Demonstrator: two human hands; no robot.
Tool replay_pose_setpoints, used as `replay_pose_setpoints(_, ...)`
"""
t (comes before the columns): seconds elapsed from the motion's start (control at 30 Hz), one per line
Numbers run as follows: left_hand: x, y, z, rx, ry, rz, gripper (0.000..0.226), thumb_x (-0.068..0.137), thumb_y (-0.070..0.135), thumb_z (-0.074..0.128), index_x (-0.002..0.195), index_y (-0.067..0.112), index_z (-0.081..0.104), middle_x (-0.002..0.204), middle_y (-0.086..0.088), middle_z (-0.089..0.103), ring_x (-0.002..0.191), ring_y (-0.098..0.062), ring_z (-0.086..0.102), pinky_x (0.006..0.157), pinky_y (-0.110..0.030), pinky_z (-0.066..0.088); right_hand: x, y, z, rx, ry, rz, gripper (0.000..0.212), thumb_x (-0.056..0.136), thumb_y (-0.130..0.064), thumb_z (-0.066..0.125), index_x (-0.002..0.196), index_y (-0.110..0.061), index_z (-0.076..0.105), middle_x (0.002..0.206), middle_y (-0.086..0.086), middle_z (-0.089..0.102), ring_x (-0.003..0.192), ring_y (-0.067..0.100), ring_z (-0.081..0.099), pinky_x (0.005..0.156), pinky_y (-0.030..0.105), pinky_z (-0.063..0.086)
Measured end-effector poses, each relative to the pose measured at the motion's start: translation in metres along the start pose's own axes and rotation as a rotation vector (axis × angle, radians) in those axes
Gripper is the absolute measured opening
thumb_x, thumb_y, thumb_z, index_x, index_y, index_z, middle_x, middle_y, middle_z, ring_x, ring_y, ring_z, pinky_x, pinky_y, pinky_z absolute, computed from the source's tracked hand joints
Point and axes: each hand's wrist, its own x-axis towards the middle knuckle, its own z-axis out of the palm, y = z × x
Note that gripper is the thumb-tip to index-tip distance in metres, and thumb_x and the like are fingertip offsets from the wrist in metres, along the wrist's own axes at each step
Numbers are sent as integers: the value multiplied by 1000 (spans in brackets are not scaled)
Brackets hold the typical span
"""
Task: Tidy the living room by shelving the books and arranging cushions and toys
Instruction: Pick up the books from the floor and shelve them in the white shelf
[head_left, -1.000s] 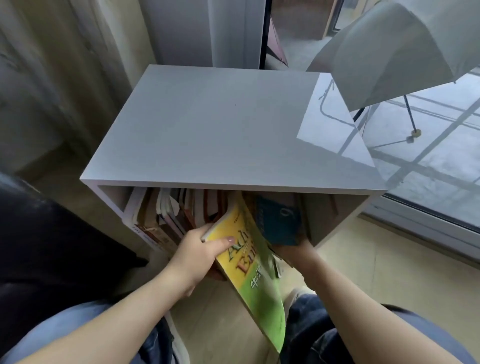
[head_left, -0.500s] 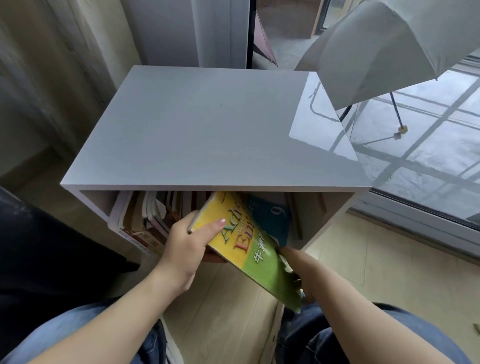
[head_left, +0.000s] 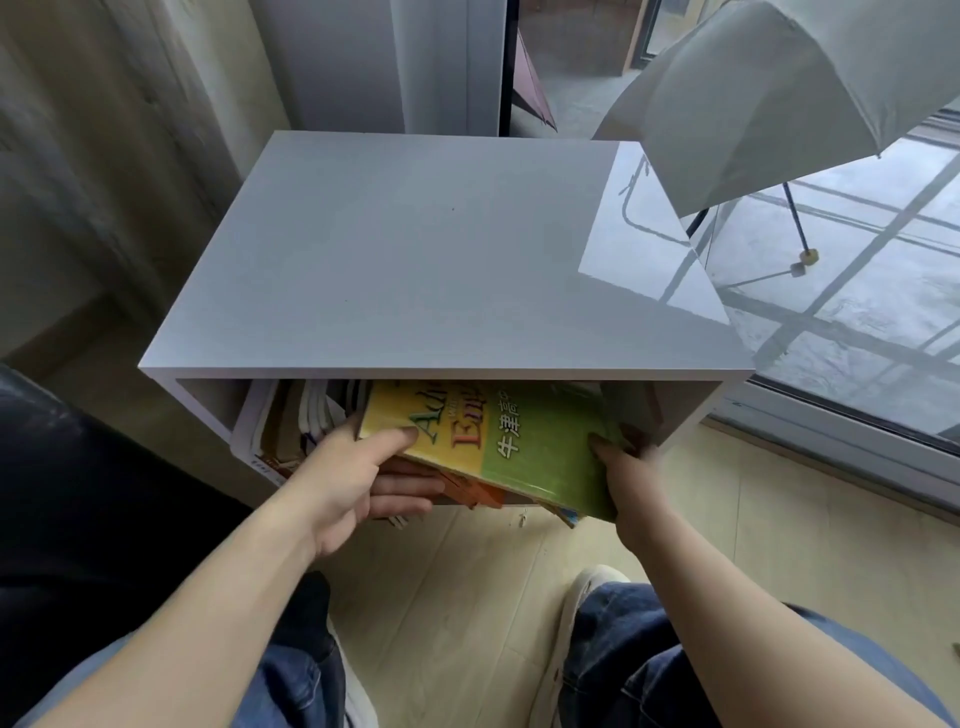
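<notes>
Yellow-green book (head_left: 498, 441) now lies almost flat under the front edge of the shelf (head_left: 415, 260).
Next to the upright books (head_left: 291, 426), the left hand (head_left: 353, 478) pinches its left edge, thumb on the cover; the right hand (head_left: 623, 467) grips its right corner (steeply tilted a second ago), so shelving looks nearly done.

Glossy paper book cover (head_left: 524, 441), smooth glossy gray cabinet top (head_left: 415, 260), matt wood-look floor (head_left: 467, 597).

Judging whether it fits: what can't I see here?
Head view only.
- Space behind the books: hidden under the cabinet top.
- Title on the yellow-green book: partly covered by that top's edge.
- Fingers of the right hand: mostly behind the book.
- Spines of the upright books: too blurred to read.
</notes>
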Motion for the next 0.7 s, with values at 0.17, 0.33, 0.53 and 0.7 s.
replay_pose_setpoints(0.17,2,-9,19,61,76,125,14,94,7,50,91,20,53,84,-12,68,57,-23,70,48,-28,57,-30,-6,19,-757,-386,-358,72,75,-24,63,141,-32,34,145,-1,36,131,23,35,107,42,35)
replay_pose_setpoints(0.33,6,-14,37,91,99,176,8,94,10,53,93,17,57,79,-14,69,59,-25,70,52,-31,57,-49,8,49,-1151,-476,-556,91,79,-34,63,148,-34,3,152,-4,22,135,22,29,109,41,32)
replay_pose_setpoints(0.53,10,-7,49,188,-66,203,17,99,12,42,104,18,57,89,-9,68,77,-19,69,63,-30,59,-29,2,42,-943,-79,-605,42,93,-11,46,135,-18,40,119,8,60,101,26,58,75,31,47)
replay_pose_setpoints(0.7,26,-8,28,1024,220,359,29,96,11,39,109,22,62,107,-2,63,100,-24,58,81,-30,51,-12,-7,27,-569,178,-355,31,92,-4,45,123,-4,49,87,9,53,84,31,54,69,33,43)
